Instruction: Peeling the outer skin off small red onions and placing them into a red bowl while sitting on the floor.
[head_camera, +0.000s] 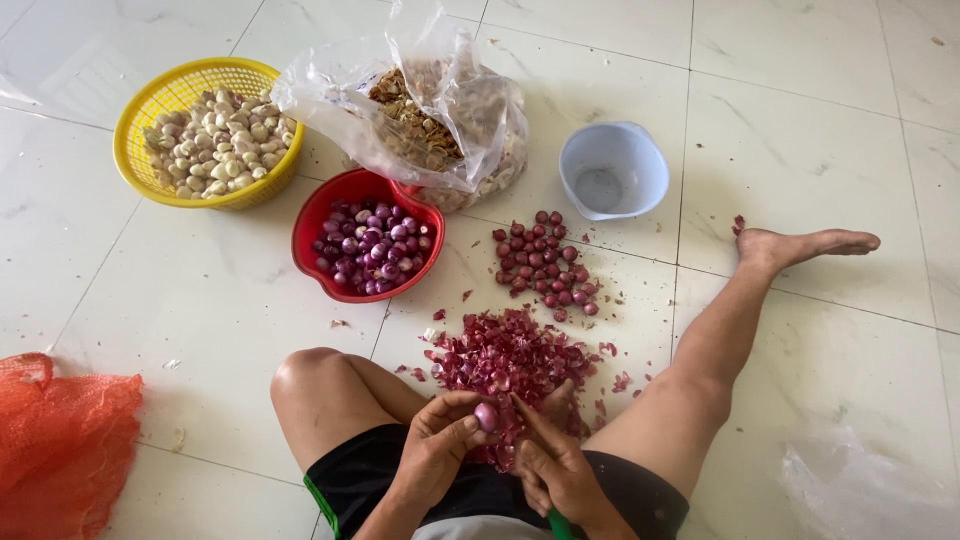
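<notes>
I sit on a white tiled floor. My left hand (438, 440) pinches a small purple shallot (486, 416) between thumb and fingers. My right hand (556, 468) is closed around a green-handled knife (557, 524), its fingers touching the shallot; the blade is hidden. Just beyond my hands lies a heap of red shallot skins (505, 356). Farther out sits a loose pile of unpeeled shallots (543, 264). A red bowl (312, 222) to the left holds peeled purple shallots.
A yellow basket (137, 117) of garlic cloves stands at far left. A clear plastic bag (440, 110) of dry skins lies behind the red bowl. A pale blue bowl (612, 170) sits far right. Orange mesh sack (60, 440) lies at left. My legs are spread on either side.
</notes>
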